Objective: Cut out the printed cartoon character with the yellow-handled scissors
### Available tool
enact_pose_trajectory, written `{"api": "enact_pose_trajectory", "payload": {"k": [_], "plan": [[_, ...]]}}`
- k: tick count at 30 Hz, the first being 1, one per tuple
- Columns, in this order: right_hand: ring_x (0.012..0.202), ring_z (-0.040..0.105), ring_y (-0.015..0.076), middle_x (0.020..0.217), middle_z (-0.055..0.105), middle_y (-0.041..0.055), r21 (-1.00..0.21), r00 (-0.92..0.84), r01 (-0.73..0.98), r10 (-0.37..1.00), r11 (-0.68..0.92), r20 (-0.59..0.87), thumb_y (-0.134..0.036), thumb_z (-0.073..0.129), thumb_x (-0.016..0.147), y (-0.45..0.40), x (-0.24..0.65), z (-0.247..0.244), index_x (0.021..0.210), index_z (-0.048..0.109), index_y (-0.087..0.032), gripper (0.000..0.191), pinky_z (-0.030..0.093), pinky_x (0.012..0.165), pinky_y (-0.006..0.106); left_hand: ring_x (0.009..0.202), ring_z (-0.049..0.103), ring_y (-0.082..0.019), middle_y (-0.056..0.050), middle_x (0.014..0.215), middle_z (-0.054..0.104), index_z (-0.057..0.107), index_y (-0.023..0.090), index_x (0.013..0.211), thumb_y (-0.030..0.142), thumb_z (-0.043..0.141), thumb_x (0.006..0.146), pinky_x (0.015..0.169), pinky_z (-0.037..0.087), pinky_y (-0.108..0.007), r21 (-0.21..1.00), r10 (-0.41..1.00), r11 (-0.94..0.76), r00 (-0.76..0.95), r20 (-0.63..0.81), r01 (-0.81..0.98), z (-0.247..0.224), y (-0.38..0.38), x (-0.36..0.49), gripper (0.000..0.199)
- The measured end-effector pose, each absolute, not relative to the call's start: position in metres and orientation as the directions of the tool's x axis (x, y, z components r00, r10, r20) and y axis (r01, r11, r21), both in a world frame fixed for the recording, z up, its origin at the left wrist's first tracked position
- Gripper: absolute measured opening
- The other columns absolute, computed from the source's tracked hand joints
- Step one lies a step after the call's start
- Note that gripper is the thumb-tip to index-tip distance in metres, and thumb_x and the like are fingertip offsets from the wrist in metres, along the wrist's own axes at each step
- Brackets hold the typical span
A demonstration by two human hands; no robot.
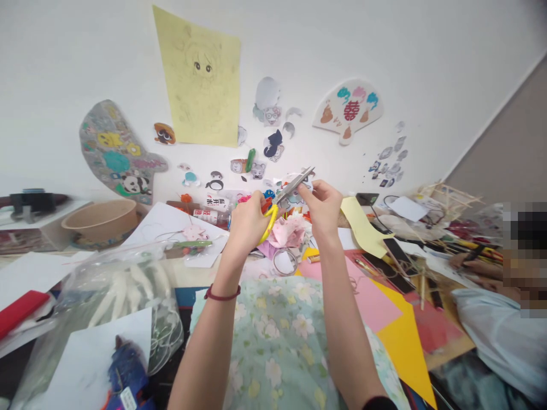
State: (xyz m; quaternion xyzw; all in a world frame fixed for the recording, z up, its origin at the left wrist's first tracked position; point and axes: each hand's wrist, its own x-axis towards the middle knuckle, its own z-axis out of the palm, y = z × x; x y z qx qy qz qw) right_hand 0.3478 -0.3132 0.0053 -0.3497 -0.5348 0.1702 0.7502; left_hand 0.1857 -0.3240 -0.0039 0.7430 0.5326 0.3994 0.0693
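Note:
My left hand (248, 223) is closed around the yellow handles of a pair of scissors (291, 188), held above the table with the metal blades pointing up and right. My right hand (323, 206) is beside the blades, thumb and fingers pinched together against or just behind them. Whether it grips the blade or a small piece is too unclear to say. Under both hands lies crumpled pink paper (288, 230), with a roll of clear tape (285, 261) in front of it. A floral cloth (273, 336) spreads below my forearms.
At left are a clear plastic bag (128, 285) with white pieces inside, a tan bowl (100, 219) and a red case (21, 313). Pink paper (371, 296) and yellow paper (405, 341) lie right. Another person's sleeve (496, 324) is at far right. Drawings hang on the wall.

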Motion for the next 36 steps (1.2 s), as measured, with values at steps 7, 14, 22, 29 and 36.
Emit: {"api": "enact_pose_trajectory", "payload": {"k": [7,14,22,29,36], "plan": [[0.063,0.056,0.0109,0.066,0.064,-0.0033,-0.699,0.36,0.133,0.623,0.702,0.694,-0.036,0.077,0.072,-0.312,0.351,0.004,0.07,0.066,-0.02,0.02,0.046,0.062,0.024,0.066,0.051,-0.018,0.002,0.07,0.056,0.041,0.024,0.078,0.062,0.059,0.084,0.061,0.025,-0.029,0.562,0.837,-0.453,0.114,0.534,0.692,-0.004,-0.325,0.185,0.043],[0.07,0.062,0.0118,0.076,0.069,-0.0011,-0.684,0.387,0.11,0.603,0.721,0.698,-0.036,0.077,0.076,-0.32,0.353,0.01,0.079,0.071,-0.019,0.019,0.051,0.07,0.026,0.068,0.05,-0.017,0.001,0.075,0.058,0.042,0.023,0.083,0.066,0.053,0.087,0.062,0.031,-0.028,0.624,0.88,-0.424,0.138,0.454,0.657,-0.004,-0.324,0.181,0.044],[0.072,0.062,0.013,0.082,0.07,0.0006,-0.683,0.368,0.095,0.612,0.724,0.7,-0.043,0.075,0.08,-0.333,0.364,0.017,0.087,0.073,-0.021,0.024,0.052,0.069,0.027,0.071,0.047,-0.015,0.001,0.082,0.055,0.036,0.023,0.096,0.057,0.053,0.09,0.068,0.036,-0.03,0.631,0.865,-0.485,0.225,0.448,0.606,0.002,-0.333,0.174,0.039],[0.072,0.059,0.0137,0.08,0.067,0.0005,-0.544,0.327,0.205,0.467,0.813,0.821,-0.037,0.073,0.084,-0.368,0.357,0.032,0.091,0.075,-0.024,0.015,0.05,0.064,0.027,0.078,0.052,-0.016,-0.003,0.095,0.056,0.035,0.024,0.105,0.05,0.057,0.089,0.069,0.042,-0.031,0.633,0.815,-0.576,0.301,0.496,0.517,0.012,-0.352,0.169,0.038],[0.058,0.05,0.0097,0.063,0.06,-0.0036,-0.482,0.38,0.226,0.379,0.846,0.844,-0.029,0.077,0.081,-0.389,0.352,0.037,0.077,0.075,-0.024,0.007,0.047,0.059,0.027,0.088,0.055,-0.02,-0.006,0.104,0.056,0.039,0.022,0.107,0.049,0.062,0.086,0.076,0.044,-0.036,0.59,0.764,-0.629,0.264,0.589,0.507,0.026,-0.372,0.169,0.041]]}}
